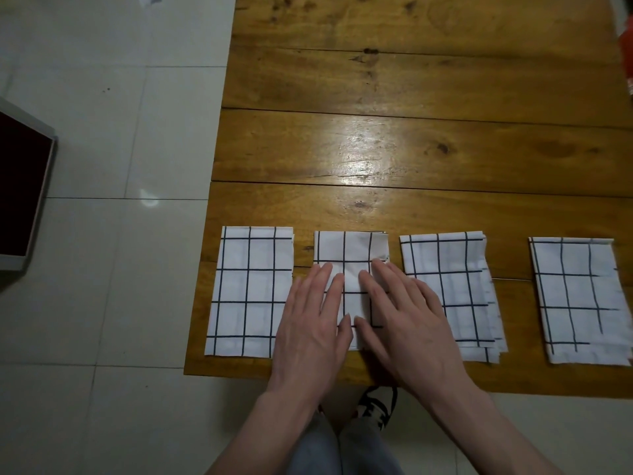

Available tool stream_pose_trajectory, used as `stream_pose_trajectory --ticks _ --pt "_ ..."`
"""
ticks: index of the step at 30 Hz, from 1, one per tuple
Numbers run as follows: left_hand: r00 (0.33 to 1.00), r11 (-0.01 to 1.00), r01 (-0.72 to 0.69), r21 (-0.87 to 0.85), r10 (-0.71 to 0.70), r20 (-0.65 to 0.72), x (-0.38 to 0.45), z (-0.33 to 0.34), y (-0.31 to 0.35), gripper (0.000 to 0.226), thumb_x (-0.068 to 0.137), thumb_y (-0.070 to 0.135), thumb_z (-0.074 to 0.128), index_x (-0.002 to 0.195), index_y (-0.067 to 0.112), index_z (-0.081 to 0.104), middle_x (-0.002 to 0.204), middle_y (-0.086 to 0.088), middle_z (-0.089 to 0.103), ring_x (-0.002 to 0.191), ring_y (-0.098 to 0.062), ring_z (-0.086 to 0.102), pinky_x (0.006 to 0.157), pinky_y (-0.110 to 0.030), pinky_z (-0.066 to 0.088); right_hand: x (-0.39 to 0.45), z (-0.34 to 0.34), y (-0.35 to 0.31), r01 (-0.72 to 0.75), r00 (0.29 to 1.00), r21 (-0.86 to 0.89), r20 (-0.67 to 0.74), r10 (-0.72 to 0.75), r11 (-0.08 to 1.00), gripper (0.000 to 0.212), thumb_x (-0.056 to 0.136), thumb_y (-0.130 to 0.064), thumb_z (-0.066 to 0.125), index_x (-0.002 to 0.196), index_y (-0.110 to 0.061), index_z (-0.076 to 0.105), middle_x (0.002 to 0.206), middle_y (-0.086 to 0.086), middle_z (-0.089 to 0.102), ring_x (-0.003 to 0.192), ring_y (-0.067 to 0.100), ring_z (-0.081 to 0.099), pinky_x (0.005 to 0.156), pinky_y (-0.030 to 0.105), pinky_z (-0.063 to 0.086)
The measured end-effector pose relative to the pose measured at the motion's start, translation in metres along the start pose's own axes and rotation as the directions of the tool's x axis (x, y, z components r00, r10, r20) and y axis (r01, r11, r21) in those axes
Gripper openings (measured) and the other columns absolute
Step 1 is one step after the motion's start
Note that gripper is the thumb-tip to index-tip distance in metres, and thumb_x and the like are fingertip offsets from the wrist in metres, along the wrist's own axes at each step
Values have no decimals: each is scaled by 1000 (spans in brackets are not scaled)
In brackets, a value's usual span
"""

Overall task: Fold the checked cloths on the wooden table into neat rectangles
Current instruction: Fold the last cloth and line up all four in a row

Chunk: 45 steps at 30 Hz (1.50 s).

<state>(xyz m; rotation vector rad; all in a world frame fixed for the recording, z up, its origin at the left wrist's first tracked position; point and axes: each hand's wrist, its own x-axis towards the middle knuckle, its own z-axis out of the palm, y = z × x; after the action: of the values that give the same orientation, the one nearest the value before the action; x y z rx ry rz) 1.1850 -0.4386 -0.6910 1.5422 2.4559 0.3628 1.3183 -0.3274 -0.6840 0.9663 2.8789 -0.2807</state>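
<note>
Several white cloths with dark checks lie folded in a row along the near edge of the wooden table (pixel 411 149). The leftmost cloth (pixel 250 289) is a tidy rectangle. The second cloth (pixel 349 250) lies under both my hands. My left hand (pixel 311 323) rests flat on its left half and my right hand (pixel 407 320) flat on its right half, fingers spread, holding nothing. The third cloth (pixel 452 289) shows staggered layers along its right side. The fourth cloth (pixel 579 299) lies apart at the far right.
The table's left edge runs beside a pale tiled floor (pixel 102 234). A dark panel with a white frame (pixel 20 193) stands on the floor at far left. A red object (pixel 627 46) pokes in at the table's far right. My shoe (pixel 376 406) shows below the table.
</note>
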Motion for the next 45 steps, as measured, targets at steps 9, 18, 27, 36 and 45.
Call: stream_pose_trajectory --ticks 9,18,27,36,45 --pt "1000 998 22 -65 -23 -7 3 -8 5 63 93 23 71 151 11 48 156 -12 48 149 -26 40 120 -49 40 -4 -6 8 -1 1000 79 2 0 997 62 107 -51 38 160 -19 39 168 4 35 157 20 29 126 44 27" --pt "989 968 -139 -211 125 -76 22 -12 46 44 102 22 49 143 8 57 148 -10 55 143 -23 46 118 -48 41 -28 -19 49 -111 981 179 -139 137 978 60 107 -44 40 160 -16 35 166 6 37 156 20 29 126 46 29" --pt "989 985 -145 -95 144 -16 21 12 105 51 100 28 57 148 10 52 151 -12 54 144 -26 47 120 -48 39 -49 -24 97 -106 986 141 -113 123 984 58 106 -40 42 159 -18 37 166 7 36 155 22 30 125 46 30" --pt "1000 995 18 98 -20 16 23 21 132 66 90 34 73 149 11 52 155 -17 49 145 -33 47 122 -47 31 -40 -17 132 61 998 20 -32 -60 998 63 105 -49 40 163 -24 32 171 4 26 159 21 20 129 40 8" --pt "993 988 111 110 -115 25 24 32 147 70 85 32 78 147 11 54 156 -16 49 145 -32 47 116 -51 44 -39 -6 147 146 989 -49 0 -147 988 67 103 -56 37 160 -20 38 168 8 34 155 23 30 124 47 18"
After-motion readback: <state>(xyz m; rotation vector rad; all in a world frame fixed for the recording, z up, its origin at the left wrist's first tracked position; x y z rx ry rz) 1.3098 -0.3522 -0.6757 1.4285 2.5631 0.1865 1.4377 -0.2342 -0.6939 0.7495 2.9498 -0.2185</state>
